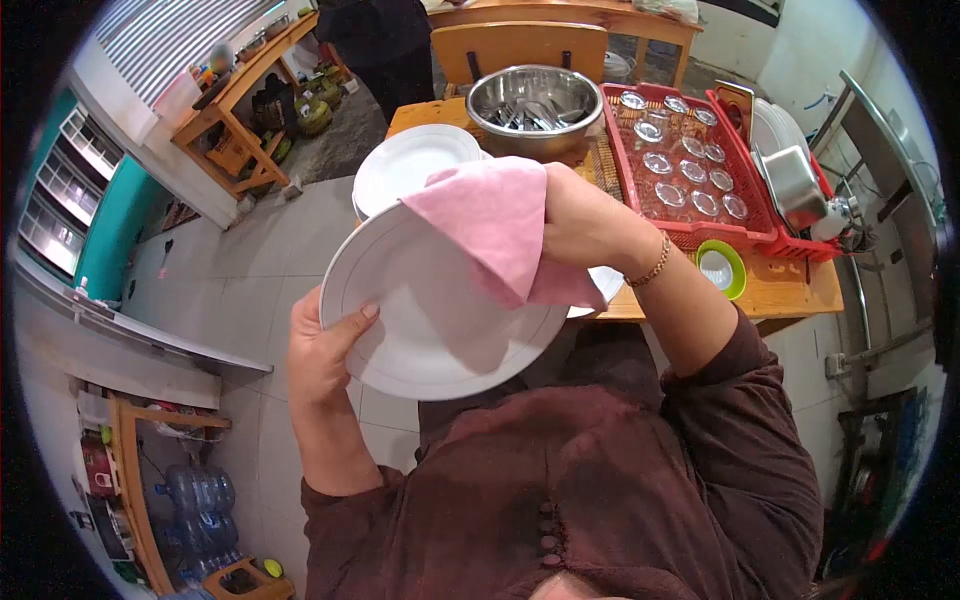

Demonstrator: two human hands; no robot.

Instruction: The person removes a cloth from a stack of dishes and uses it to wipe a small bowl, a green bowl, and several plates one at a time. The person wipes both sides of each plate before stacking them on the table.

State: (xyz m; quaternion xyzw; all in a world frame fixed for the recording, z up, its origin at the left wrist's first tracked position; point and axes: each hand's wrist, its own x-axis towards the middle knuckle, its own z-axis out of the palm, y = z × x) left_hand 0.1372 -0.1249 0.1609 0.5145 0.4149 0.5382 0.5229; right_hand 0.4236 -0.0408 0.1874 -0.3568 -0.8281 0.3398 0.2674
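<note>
A large white plate [430, 320] is held tilted above the front edge of the wooden table [790, 288]. My left hand [325, 345] grips its left rim, thumb on the upper face and fingers behind. My right hand [590, 222] holds a pink cloth [490, 215] against the plate's upper right rim, with the fingers mostly hidden by the cloth. Behind the held plate, a stack of white plates [410, 160] stands on the table. Part of another white plate [600, 285] shows below the cloth.
A steel bowl of cutlery [535, 105] stands at the back. Right of it, a red basket [625, 160] holds several upturned glasses. A green bowl [722, 268], a steel container [790, 185] and more plates [775, 125] are at the right. A person [380, 60] stands beyond the table.
</note>
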